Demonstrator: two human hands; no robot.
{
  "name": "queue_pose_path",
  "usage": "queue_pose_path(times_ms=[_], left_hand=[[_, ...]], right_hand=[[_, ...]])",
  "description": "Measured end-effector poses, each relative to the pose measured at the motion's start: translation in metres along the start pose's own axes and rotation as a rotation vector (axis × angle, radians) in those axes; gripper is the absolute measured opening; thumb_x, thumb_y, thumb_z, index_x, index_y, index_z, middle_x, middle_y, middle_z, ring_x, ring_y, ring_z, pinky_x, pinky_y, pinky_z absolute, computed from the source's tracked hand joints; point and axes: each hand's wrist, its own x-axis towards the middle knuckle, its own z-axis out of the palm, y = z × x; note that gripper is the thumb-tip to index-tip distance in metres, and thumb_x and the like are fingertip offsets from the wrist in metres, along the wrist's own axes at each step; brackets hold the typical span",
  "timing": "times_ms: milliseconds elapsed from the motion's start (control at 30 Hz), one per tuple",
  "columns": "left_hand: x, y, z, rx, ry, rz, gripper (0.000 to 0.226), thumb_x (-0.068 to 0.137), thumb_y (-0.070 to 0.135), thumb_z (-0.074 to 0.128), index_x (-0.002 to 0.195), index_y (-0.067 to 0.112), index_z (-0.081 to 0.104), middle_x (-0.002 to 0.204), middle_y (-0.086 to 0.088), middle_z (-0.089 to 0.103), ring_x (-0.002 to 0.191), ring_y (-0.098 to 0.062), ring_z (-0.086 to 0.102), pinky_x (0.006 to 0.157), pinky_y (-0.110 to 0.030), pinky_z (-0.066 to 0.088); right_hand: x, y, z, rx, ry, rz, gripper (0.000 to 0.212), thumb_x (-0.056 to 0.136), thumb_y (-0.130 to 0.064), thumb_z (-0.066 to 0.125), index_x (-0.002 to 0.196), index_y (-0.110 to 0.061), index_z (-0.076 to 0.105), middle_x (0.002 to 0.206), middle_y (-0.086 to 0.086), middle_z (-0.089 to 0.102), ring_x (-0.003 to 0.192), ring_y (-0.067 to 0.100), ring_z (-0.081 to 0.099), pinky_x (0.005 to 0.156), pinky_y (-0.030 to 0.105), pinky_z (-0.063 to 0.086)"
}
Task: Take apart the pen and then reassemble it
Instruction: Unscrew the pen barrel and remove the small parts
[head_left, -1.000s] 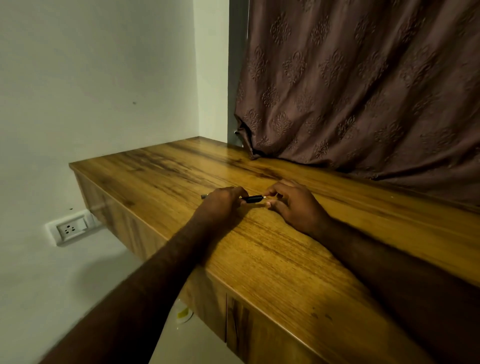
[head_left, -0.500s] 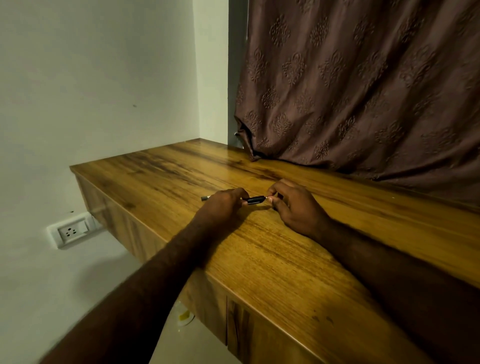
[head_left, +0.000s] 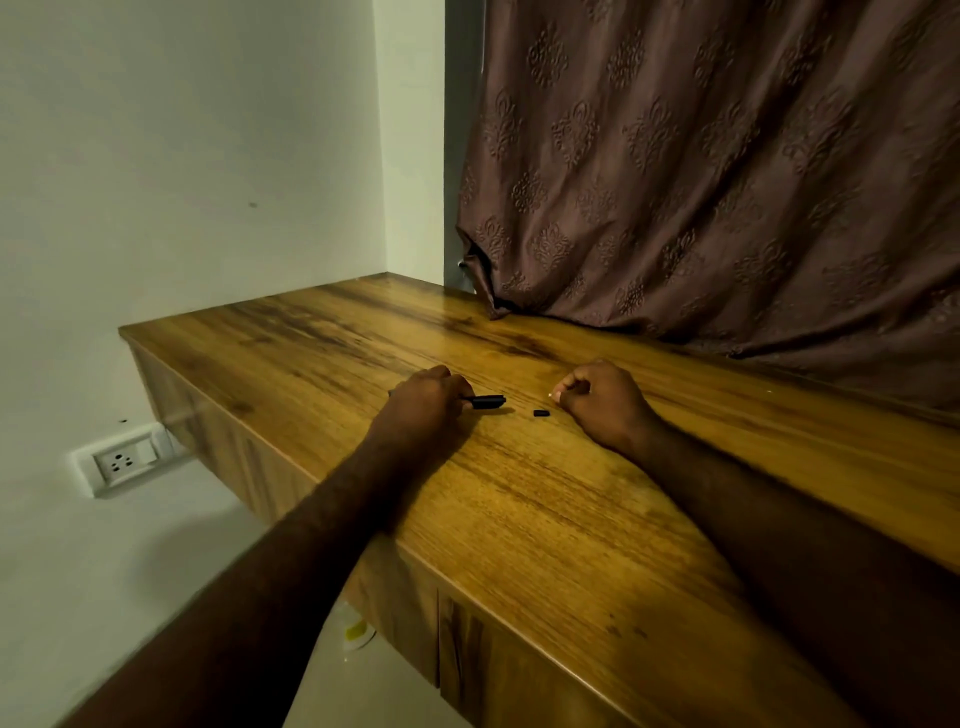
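On the wooden desk (head_left: 519, 519), about midway along its top, the pen (head_left: 488, 401) lies level, its black end poking out rightward from the left hand (head_left: 423, 402), whose curled fingers grip the rest of the barrel. Just right of the pen's end a small black piece (head_left: 541, 413) lies alone on the wood, touching neither hand. Further right of the pen, the right hand (head_left: 605, 402) rests with fingers curled, thumb against forefinger; whether it pinches anything I cannot tell. Bare wood runs from the pen to the front edge. Behind the pen a curtain (head_left: 727, 182) drapes onto the back edge. Well left of the pen, below the desk's end, sits a wall socket (head_left: 122, 462).
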Motion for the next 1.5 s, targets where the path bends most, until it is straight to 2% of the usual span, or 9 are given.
queue_pose_path(times_ms=[233,433,600,700,767,833,967,1100,1500], left_hand=[[0.001,-0.004,0.001,0.007,-0.019,-0.002,0.019,0.083,0.024,0.062,0.098,0.018,0.072,0.092,-0.008,0.062,0.082,-0.026,0.061,0.073,-0.043,0.054],[0.000,-0.002,-0.003,0.016,-0.063,-0.017,0.038,0.080,0.041,0.047,0.101,0.018,0.070,0.092,-0.008,0.060,0.081,-0.025,0.059,0.072,-0.043,0.053],[0.000,0.002,-0.004,0.015,-0.063,-0.035,0.024,0.084,0.028,0.059,0.102,0.015,0.070,0.094,-0.010,0.061,0.083,-0.028,0.060,0.072,-0.041,0.053],[-0.001,0.001,-0.004,0.002,-0.059,-0.025,0.024,0.085,0.027,0.059,0.103,0.016,0.069,0.095,-0.009,0.061,0.083,-0.027,0.060,0.072,-0.041,0.053],[-0.003,0.003,-0.006,-0.005,-0.054,-0.018,0.029,0.084,0.033,0.054,0.104,0.017,0.067,0.096,-0.009,0.059,0.080,-0.026,0.060,0.068,-0.040,0.053],[-0.003,0.004,-0.007,-0.012,-0.042,-0.007,0.035,0.081,0.037,0.049,0.105,0.019,0.067,0.096,-0.009,0.058,0.077,-0.026,0.060,0.065,-0.039,0.053],[-0.004,0.007,-0.009,0.023,-0.035,0.028,0.028,0.086,0.033,0.056,0.109,0.020,0.066,0.097,-0.008,0.057,0.076,-0.025,0.059,0.065,-0.039,0.053],[-0.005,0.008,-0.009,-0.004,-0.022,0.049,0.027,0.086,0.034,0.061,0.109,0.020,0.065,0.097,-0.007,0.057,0.076,-0.022,0.059,0.065,-0.036,0.052],[-0.018,0.007,-0.019,-0.016,-0.087,0.007,0.016,0.079,0.034,0.062,0.084,0.021,0.070,0.078,-0.002,0.069,0.075,-0.026,0.065,0.063,-0.036,0.052]], right_hand=[[0.001,0.001,0.000,0.060,-0.055,0.028,0.007,0.079,-0.008,0.073,0.077,-0.003,0.076,0.085,0.008,0.075,0.075,0.006,0.062,0.070,0.016,0.042],[0.002,0.003,0.000,0.081,-0.068,0.037,0.008,0.080,-0.009,0.074,0.079,-0.002,0.075,0.085,0.008,0.075,0.073,0.006,0.062,0.066,0.014,0.041],[0.002,0.005,0.000,0.125,-0.077,0.047,0.008,0.081,-0.011,0.073,0.080,-0.003,0.075,0.079,0.001,0.073,0.067,0.000,0.059,0.060,0.010,0.040],[0.004,0.008,-0.002,0.359,0.076,0.154,0.017,0.084,-0.026,0.070,0.071,-0.015,0.073,0.060,-0.014,0.065,0.056,-0.003,0.056,0.058,0.023,0.047],[0.007,0.011,-0.006,0.488,0.288,0.178,0.027,0.087,-0.034,0.064,0.066,-0.018,0.069,0.062,-0.008,0.065,0.060,0.006,0.057,0.066,0.034,0.049],[0.002,0.005,-0.011,0.430,0.417,0.095,0.028,0.089,-0.034,0.061,0.068,-0.016,0.064,0.061,-0.006,0.059,0.058,0.008,0.052,0.063,0.030,0.044],[-0.021,-0.028,-0.002,0.217,0.135,-0.193,0.009,0.087,-0.029,0.063,0.088,-0.020,0.064,0.079,-0.002,0.065,0.071,0.013,0.059,0.062,0.030,0.049],[-0.026,-0.042,0.013,-0.156,-0.033,-0.468,0.033,0.086,-0.028,0.064,0.118,-0.018,0.062,0.107,0.001,0.064,0.099,0.016,0.056,0.082,0.028,0.043],[-0.017,-0.044,0.022,-0.289,-0.109,-0.547,0.025,0.090,-0.032,0.058,0.113,-0.030,0.068,0.102,-0.006,0.061,0.109,0.019,0.046,0.088,0.037,0.032]])
